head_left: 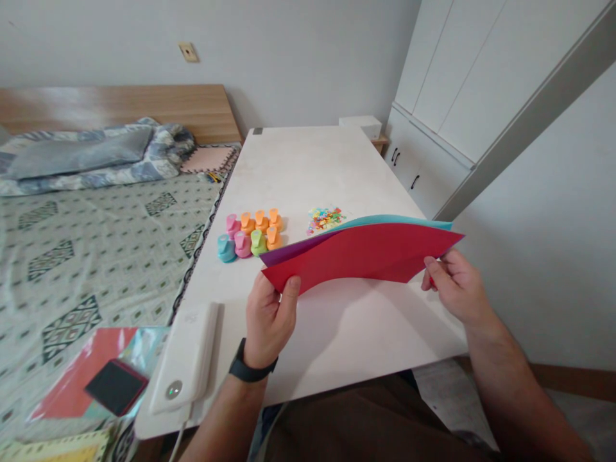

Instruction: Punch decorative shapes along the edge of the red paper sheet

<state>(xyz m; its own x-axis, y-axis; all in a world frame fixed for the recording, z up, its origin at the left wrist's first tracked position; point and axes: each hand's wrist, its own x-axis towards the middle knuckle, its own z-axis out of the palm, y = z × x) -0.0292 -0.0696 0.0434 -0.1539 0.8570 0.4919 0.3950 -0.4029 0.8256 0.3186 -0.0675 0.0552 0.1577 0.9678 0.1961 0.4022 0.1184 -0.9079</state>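
Note:
Several sheets of coloured paper point(356, 255) are held up over the white table point(308, 173), bowed upward in the middle. Red faces me, with purple and light blue edges showing behind. My left hand point(272, 314) pinches the left end, thumb on the red face. At the right end, my right hand point(455, 282) grips the corner between thumb and fingers; a small red bit shows by its fingers. Just beyond the sheets stand several craft punches point(250, 234) in pink, orange, green and blue. A pile of small coloured paper cut-outs point(325, 219) lies to their right.
A white device with a lit round button point(185, 359) and a cable lies at the table's left front. Left of it, a phone point(116, 386) rests on a clear packet of coloured paper point(72, 378) on the bed point(96, 256). White cabinets point(433, 147) stand at right.

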